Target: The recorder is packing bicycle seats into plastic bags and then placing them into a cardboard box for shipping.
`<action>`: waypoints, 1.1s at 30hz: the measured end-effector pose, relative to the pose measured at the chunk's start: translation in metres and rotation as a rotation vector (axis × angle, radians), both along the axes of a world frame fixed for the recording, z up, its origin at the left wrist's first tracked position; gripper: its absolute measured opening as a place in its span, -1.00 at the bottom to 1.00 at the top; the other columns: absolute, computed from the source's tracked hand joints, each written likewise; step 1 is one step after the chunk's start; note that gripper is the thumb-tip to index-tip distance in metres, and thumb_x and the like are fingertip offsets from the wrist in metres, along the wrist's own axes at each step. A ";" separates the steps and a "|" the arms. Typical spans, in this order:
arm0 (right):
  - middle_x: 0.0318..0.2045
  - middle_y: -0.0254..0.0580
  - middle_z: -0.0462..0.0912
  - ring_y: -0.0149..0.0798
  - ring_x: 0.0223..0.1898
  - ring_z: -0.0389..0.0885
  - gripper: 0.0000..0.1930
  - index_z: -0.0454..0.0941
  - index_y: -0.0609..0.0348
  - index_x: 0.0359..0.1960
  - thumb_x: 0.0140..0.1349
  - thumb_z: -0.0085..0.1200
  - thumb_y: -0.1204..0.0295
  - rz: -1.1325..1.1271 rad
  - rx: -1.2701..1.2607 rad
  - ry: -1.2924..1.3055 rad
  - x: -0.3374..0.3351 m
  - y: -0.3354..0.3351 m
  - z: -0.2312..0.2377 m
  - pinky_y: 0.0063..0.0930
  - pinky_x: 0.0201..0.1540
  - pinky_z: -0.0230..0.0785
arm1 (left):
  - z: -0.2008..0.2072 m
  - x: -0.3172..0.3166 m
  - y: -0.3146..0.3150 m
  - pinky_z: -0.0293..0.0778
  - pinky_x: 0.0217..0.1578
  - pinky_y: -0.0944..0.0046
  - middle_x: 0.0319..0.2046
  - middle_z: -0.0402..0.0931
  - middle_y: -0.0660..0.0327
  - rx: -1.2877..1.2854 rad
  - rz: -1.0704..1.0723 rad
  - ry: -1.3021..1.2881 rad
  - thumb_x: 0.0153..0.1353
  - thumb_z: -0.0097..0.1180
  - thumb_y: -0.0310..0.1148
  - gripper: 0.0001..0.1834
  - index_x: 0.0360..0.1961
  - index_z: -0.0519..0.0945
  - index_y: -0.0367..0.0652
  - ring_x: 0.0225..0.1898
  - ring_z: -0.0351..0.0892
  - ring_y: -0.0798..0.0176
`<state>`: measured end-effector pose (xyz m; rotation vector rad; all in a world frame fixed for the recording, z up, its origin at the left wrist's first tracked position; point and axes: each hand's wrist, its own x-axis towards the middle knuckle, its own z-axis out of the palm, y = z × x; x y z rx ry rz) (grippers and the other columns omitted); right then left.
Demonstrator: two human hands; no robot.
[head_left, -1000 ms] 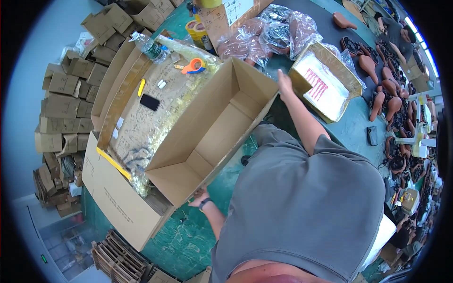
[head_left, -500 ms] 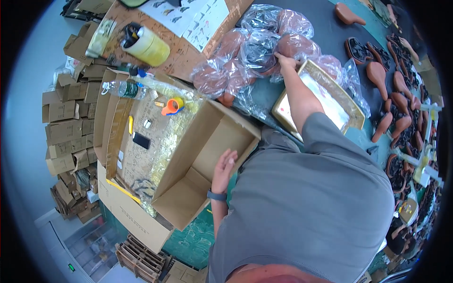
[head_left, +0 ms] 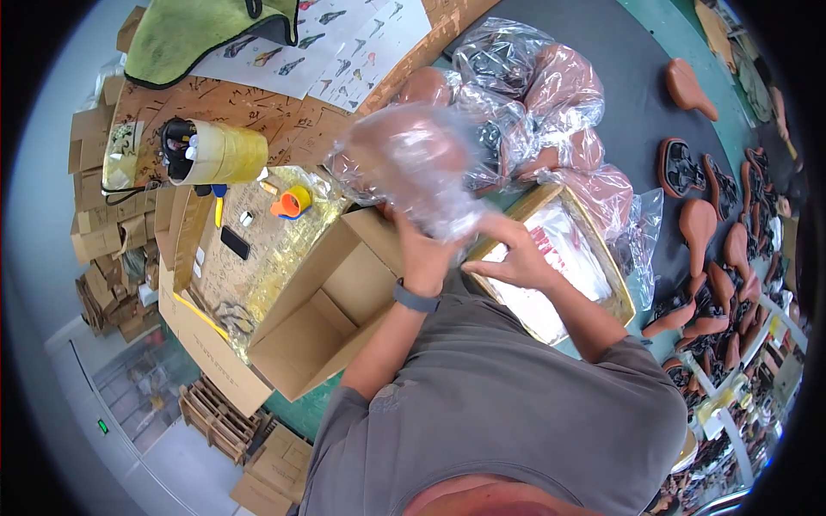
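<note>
A brown bicycle saddle (head_left: 417, 155) in a clear plastic bag is up in front of me, blurred by motion. My left hand (head_left: 424, 258) is closed on the gathered lower end of its bag. Beside it my right hand (head_left: 519, 255) has thumb and fingers spread, close to the bag's edge; whether it touches the plastic I cannot tell. Below my left hand stands an open, hollow cardboard box (head_left: 354, 279). Other bagged saddles (head_left: 564, 90) lie heaped just beyond, brown and black. Near my right forearm is a shallow tray (head_left: 613, 279) of flat white plastic bags.
Unbagged saddles (head_left: 697, 224) lie along the right of the dark table. On the left are a yellow cup of tools (head_left: 228, 155), an orange tape roll (head_left: 295, 202) and a phone (head_left: 234, 243). A green cloth (head_left: 185, 43) and printed sheets (head_left: 344, 56) lie at the back. Cartons are stacked far left.
My right hand has come back from the saddle heap toward my left hand. A bagged saddle has left the heap and is now in my left hand, which rose from beside the box.
</note>
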<state>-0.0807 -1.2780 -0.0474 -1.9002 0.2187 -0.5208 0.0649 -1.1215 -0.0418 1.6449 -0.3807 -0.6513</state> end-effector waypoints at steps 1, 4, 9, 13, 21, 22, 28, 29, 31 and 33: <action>0.46 0.05 0.53 0.01 0.46 0.56 -0.14 0.29 0.14 0.61 0.30 0.46 0.52 0.284 -0.118 -0.014 -0.007 -0.024 -0.024 -0.20 0.48 0.39 | -0.012 0.003 0.009 0.54 0.28 0.04 0.24 0.55 0.02 0.009 0.170 0.292 0.20 0.59 -0.49 -0.12 0.48 0.36 -0.28 0.28 0.58 0.11; 0.53 0.06 0.45 0.03 0.54 0.44 -0.07 0.30 0.07 0.61 0.16 0.43 0.62 -0.158 -0.205 0.434 0.036 -0.114 -0.045 -0.16 0.56 0.31 | 0.019 0.030 0.050 0.73 -0.10 0.13 -0.07 0.72 0.12 -0.005 0.358 0.540 0.24 0.45 -0.42 -0.44 0.26 0.58 -0.27 -0.11 0.75 0.19; 0.38 0.04 0.57 0.10 0.45 0.47 -0.15 0.50 0.14 0.44 -0.03 0.40 0.57 -0.016 -1.019 0.424 0.072 -0.205 -0.166 0.06 0.54 0.31 | 0.003 0.024 0.235 0.73 0.06 0.01 0.11 0.64 0.07 -0.134 0.259 0.708 0.22 0.46 -0.41 -0.25 0.41 0.42 -0.19 0.11 0.72 0.06; 0.06 0.23 0.71 0.26 0.15 0.67 -0.30 0.59 0.30 0.16 -0.06 0.51 0.30 0.163 -0.785 0.639 0.082 -0.161 -0.145 0.08 0.25 0.53 | -0.005 0.001 0.369 0.75 0.04 0.02 0.11 0.65 0.04 0.065 0.473 0.318 0.16 0.51 -0.49 -0.32 0.31 0.50 -0.25 0.06 0.75 0.03; -0.30 -0.35 0.71 -0.50 -0.35 0.63 -0.48 0.62 0.25 0.19 0.31 0.53 0.28 0.121 0.534 0.859 0.104 0.150 0.011 -0.52 -0.33 0.50 | -0.053 0.101 0.595 0.64 0.21 0.10 0.16 0.74 -0.10 0.653 0.228 0.133 0.01 0.67 -0.22 -0.06 0.38 0.51 -0.36 0.19 0.77 0.05; -0.29 -0.34 0.73 -0.47 -0.33 0.65 -0.50 0.64 0.27 0.18 0.32 0.53 0.28 0.318 0.522 0.979 0.135 0.187 0.017 -0.46 -0.30 0.55 | -0.095 0.117 0.628 0.63 0.23 0.12 0.16 0.73 -0.14 0.731 0.165 0.154 -0.01 0.69 -0.15 -0.04 0.36 0.52 -0.40 0.19 0.77 0.03; -0.20 0.27 0.81 0.36 -0.11 0.79 -0.55 0.80 0.26 -0.12 0.23 0.51 0.07 0.699 -0.319 0.645 0.310 0.492 -0.138 0.04 -0.02 0.69 | -0.361 0.151 0.841 0.66 0.11 0.08 0.03 0.77 -0.07 1.100 0.206 0.539 0.03 0.66 -0.22 -0.10 0.32 0.49 -0.43 0.08 0.78 0.07; -0.20 0.23 0.82 0.33 -0.08 0.80 -0.52 0.80 0.22 -0.11 0.25 0.47 0.01 0.755 -0.464 0.820 0.328 0.544 -0.205 0.08 0.06 0.68 | -0.382 0.151 0.847 0.59 0.25 0.06 0.23 0.63 -0.17 1.163 0.315 0.600 0.03 0.66 -0.13 -0.01 0.39 0.42 -0.39 0.24 0.67 -0.04; -0.16 0.29 0.82 0.30 -0.07 0.82 -0.50 0.79 0.24 -0.06 0.26 0.44 0.01 0.773 -0.532 0.914 0.367 0.611 -0.289 0.09 0.06 0.69 | -0.430 0.175 0.844 0.52 0.38 0.04 0.44 0.48 -0.26 1.201 0.346 0.635 0.03 0.66 -0.04 0.09 0.46 0.35 -0.35 0.41 0.57 -0.15; -0.15 0.24 0.84 0.17 -0.10 0.84 -0.51 0.79 0.24 -0.02 0.25 0.46 0.06 0.807 -0.454 1.073 0.394 0.635 -0.364 0.01 0.02 0.71 | -0.508 0.178 0.841 0.40 0.49 0.06 0.52 0.39 -0.25 0.792 0.415 0.402 0.10 0.62 -0.04 0.14 0.53 0.22 -0.35 0.49 0.48 -0.15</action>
